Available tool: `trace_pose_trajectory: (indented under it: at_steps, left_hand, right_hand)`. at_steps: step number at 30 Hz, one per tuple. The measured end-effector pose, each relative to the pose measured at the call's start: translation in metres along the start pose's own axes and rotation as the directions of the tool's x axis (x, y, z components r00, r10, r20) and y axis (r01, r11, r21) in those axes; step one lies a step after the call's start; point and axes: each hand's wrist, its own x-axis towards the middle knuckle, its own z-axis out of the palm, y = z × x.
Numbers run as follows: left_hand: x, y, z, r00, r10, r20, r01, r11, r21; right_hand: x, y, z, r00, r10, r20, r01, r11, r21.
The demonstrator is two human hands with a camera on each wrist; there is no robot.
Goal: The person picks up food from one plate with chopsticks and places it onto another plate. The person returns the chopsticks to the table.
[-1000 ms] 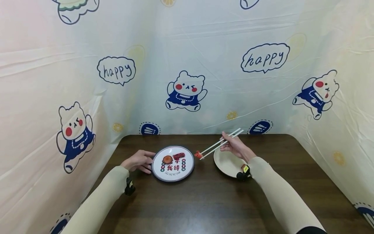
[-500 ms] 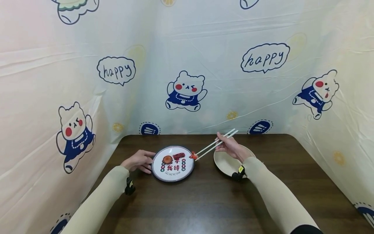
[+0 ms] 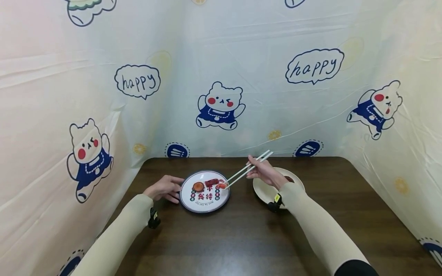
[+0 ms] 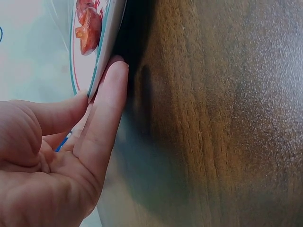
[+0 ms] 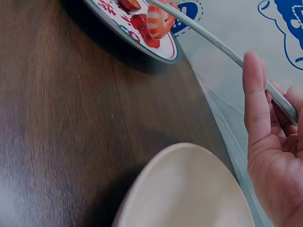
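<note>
Right hand (image 3: 265, 172): fingers clamped round 2 white chopsticks (image 3: 238, 173), 1 finger nearly straight beside the shaft in right wrist view; sticks slope down to the left, tips at an orange-red striped shrimp (image 3: 221, 186). Shrimp is over the right part of the white plate (image 3: 193, 207), can't tell if it touches the surface. Left hand (image 3: 165, 188): thumb and fingers pinch that plate's left rim, thumb on the edge, fingers against the underside in left wrist view. Plate has a dark blue rim and printed characters; on it 1 round brown-orange piece (image 3: 198, 186), and right of that 1 dark red piece (image 3: 211, 183), just left of the shrimp. Further right, apart from the plate, a cream dish (image 3: 264, 191), partly under the right hand and forearm, with 1 dark reddish piece (image 3: 289, 179) at its far side, partly hidden by the wrist. Cream sleeves (image 3: 307, 209) on both arms, 1 black device (image 3: 154, 218) at each wrist, yellow patch on the right one. Brown wood table (image 3: 221, 245) below; behind it a pale sheet (image 3: 248, 46) with bears, citrus slices and 2 "happy" bubbles
</note>
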Motion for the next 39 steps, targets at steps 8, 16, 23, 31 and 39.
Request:
trace_pose_trajectory:
  at_steps: [8,16,23,31,39]
  left_hand:
    - [-0.001,0.0,0.0,1.0,-0.014,-0.003,0.014,1.0,-0.002]
    - [-0.002,0.002,0.001,1.0,-0.006,-0.01,0.007,1.0,0.018]
    - [-0.001,0.003,0.001,1.0,-0.012,-0.003,0.012,1.0,0.014]
    - [-0.005,0.005,0.001,1.0,-0.001,-0.008,0.001,0.999,0.033]
    - [-0.006,0.006,0.002,1.0,0.003,-0.008,-0.003,0.999,0.032]
  right_hand:
    - [0.003,0.002,0.014,1.0,0.001,0.014,0.0,1.0,-0.021]
    - [0.009,0.007,0.023,1.0,0.021,0.0,-0.021,0.999,-0.038]
    - [0.015,0.012,0.032,1.0,0.025,-0.01,-0.026,0.998,-0.059]
    - [0.023,0.02,0.046,0.999,0.048,-0.007,-0.048,0.997,-0.057]
    - [0.028,0.024,0.06,0.998,0.066,-0.004,-0.066,0.994,-0.084]
